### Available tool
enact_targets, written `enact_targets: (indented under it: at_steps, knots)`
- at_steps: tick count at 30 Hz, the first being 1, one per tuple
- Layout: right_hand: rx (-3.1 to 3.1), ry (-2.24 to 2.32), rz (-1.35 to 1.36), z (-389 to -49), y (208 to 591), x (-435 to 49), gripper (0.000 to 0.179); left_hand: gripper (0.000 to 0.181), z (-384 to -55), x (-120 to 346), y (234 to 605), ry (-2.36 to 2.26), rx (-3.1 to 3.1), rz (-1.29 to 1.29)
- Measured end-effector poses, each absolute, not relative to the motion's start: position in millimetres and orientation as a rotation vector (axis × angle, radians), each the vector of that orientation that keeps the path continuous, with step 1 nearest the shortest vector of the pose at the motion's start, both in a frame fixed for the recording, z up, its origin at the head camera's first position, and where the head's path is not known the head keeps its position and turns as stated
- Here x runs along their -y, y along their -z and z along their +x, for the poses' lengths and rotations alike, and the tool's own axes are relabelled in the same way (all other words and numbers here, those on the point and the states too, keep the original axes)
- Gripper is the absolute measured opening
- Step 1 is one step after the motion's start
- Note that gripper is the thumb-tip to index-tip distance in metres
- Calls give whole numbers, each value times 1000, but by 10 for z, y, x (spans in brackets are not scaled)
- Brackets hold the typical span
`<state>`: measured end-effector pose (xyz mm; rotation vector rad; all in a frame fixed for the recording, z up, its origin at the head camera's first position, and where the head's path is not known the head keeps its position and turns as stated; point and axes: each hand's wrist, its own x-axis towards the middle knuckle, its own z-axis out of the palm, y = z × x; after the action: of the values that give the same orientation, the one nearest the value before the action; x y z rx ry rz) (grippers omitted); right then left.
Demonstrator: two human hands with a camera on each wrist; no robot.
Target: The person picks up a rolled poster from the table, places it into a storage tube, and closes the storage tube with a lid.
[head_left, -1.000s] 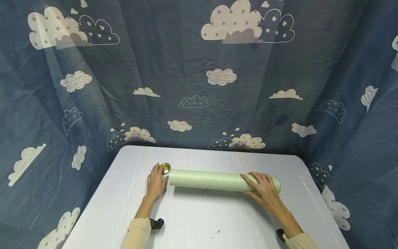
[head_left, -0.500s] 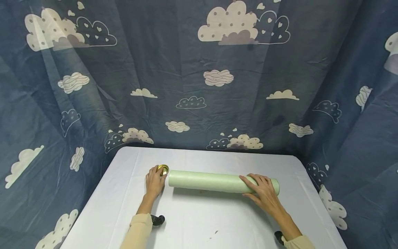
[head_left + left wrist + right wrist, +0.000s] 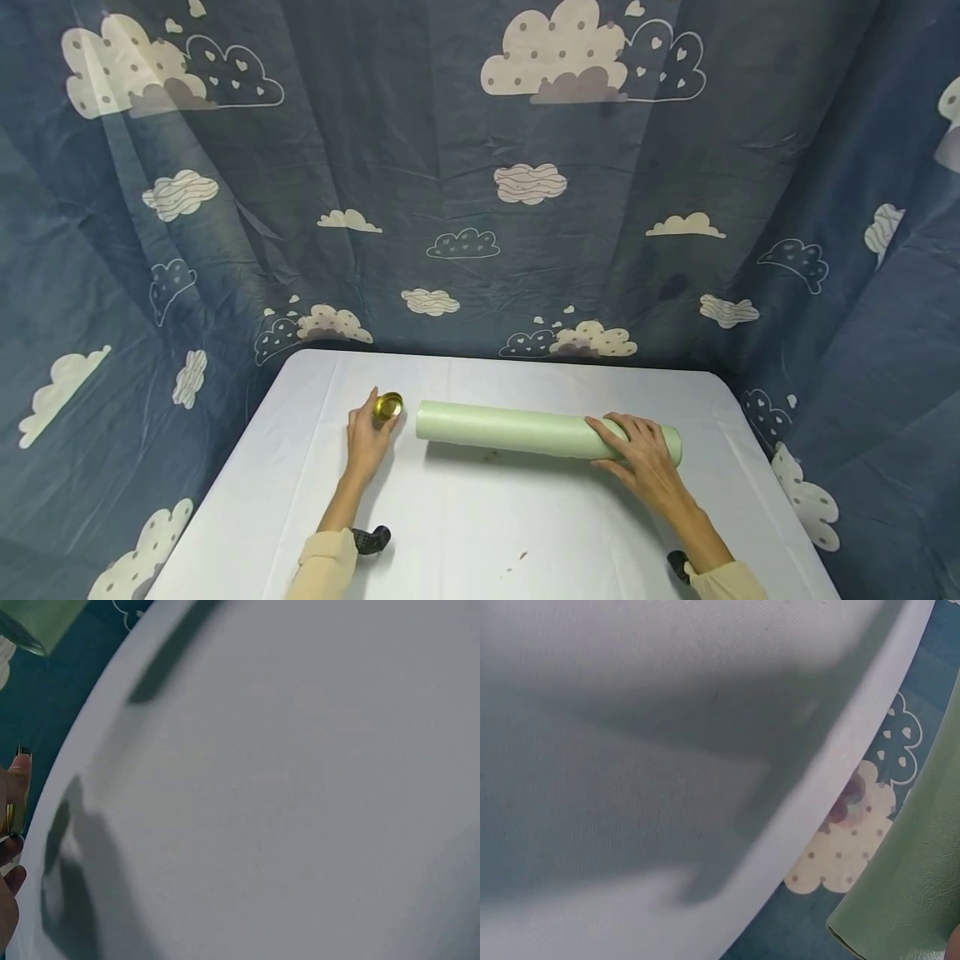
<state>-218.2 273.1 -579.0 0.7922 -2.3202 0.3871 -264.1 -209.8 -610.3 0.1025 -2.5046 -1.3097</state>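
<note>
My left hand pinches a small round gold piece with a raised rim, tilted so its hollow face shows in the head view. In the left wrist view only the fingers and a thin gold edge show at the left border. My right hand grips a long light green roll near its right end, thumb on the near side and fingers over the top. The roll lies crosswise, held above the table, with its shadow below it. Its left end is a short gap from the gold piece. The right wrist view shows its smooth, slightly textured surface.
The white-covered table has rounded far corners and a few small dark specks near the front. A blue curtain printed with clouds closes off the back and both sides. A dark strap mount is on my left wrist.
My left fingers have closed on the gold piece, drawn it slightly left and tilted it. The roll's left end has risen a little and shifted right. My right hand keeps its grip.
</note>
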Motion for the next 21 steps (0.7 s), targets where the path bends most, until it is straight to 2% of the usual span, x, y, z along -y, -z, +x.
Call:
enact_targets:
  at_steps: [4, 8, 14, 21]
  knots:
    - [2330, -396, 791, -2201, 5803, -2733, 68, 74, -2626, 2082, 6022, 1470, 2446, 122]
    - [2331, -398, 788, -2228, 5817, -2733, 76, 76, -2604, 2068, 5952, 1679, 2389, 84]
    - [2333, -407, 767, -2258, 5828, -2724, 68, 74, -2563, 2037, 5880, 1791, 2384, -34]
    - [2345, -438, 748, -2290, 5814, -2683, 84, 62, -2540, 1991, 5814, 1874, 2367, -111]
